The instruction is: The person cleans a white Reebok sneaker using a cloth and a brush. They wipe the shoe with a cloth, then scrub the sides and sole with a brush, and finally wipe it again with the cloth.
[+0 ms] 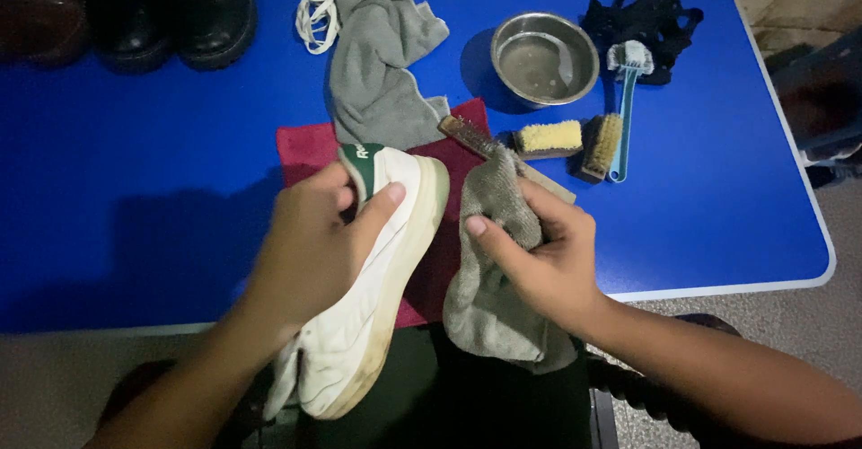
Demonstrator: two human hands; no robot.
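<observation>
White leather sneaker (377, 278) sits tilted in the left hand (310, 256), fingers wrapped around its heel so the sole edge faces the right hand (548, 260), which is closed on a bunched grey cloth (489, 269). Both hover over the blue tabletop (162, 162), above a red mat (305, 148), with brushes (575, 139) and a steel bowl (544, 58) within reach.

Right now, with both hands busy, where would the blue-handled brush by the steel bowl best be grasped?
Probably by the long handle of the blue-handled brush, coming from above. It lies flat on the blue table, bristle head toward the steel bowl. The lower handle sits against a wooden brush, so fingers fit best mid-handle, right side open.
</observation>
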